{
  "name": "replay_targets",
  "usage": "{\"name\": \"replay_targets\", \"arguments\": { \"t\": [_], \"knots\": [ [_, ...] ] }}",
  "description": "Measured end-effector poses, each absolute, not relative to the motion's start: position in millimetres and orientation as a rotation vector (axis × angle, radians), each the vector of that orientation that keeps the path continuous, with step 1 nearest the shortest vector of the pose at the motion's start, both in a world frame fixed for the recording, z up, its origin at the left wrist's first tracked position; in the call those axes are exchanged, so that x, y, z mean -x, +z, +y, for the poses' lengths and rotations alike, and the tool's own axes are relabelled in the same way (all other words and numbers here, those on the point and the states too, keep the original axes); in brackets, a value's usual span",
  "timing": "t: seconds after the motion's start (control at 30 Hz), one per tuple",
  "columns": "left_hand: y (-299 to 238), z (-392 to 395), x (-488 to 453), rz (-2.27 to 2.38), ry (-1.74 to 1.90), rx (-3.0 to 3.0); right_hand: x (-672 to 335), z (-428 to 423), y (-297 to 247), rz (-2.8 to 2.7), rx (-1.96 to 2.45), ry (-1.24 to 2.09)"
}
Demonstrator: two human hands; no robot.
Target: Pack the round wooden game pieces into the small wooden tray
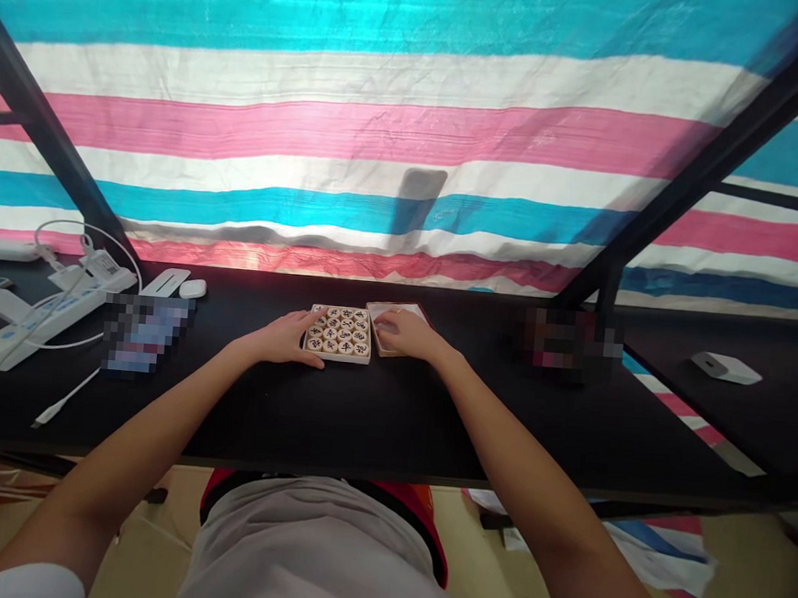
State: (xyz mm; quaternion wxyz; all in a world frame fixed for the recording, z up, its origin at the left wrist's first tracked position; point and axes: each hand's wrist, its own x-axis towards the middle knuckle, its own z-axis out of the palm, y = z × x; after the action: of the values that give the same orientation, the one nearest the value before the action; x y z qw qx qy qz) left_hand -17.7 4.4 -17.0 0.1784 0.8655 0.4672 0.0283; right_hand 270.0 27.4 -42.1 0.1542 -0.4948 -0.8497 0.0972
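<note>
A small square box (365, 356) full of round wooden Chinese chess pieces (338, 331) rests on the black table (362, 416). My left hand (286, 338) lies against the box's left side, fingers curled along its edge. My right hand (404, 334) rests on the box's lid (417, 312), which lies just right of the box with its inside facing up. The fingers of this hand are bent over the lid's near rim.
A white power strip (38, 315) with cables, a white mouse (193, 288) and other small white devices sit at the left. A white adapter (723, 367) lies on a second table at the right. A striped tarp hangs behind, crossed by dark metal bars.
</note>
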Motion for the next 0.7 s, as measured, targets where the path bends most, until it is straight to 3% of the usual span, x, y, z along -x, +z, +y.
{"name": "replay_targets", "arguments": {
  "t": [0.4,0.7],
  "knots": [
    [-31,0,-2,1.598,0.172,-2.510,-271,26,-40,-2.459,1.415,0.288],
    [-24,3,7,1.508,0.234,-2.473,-264,26,-44,-2.384,1.335,0.206]
  ]
}}
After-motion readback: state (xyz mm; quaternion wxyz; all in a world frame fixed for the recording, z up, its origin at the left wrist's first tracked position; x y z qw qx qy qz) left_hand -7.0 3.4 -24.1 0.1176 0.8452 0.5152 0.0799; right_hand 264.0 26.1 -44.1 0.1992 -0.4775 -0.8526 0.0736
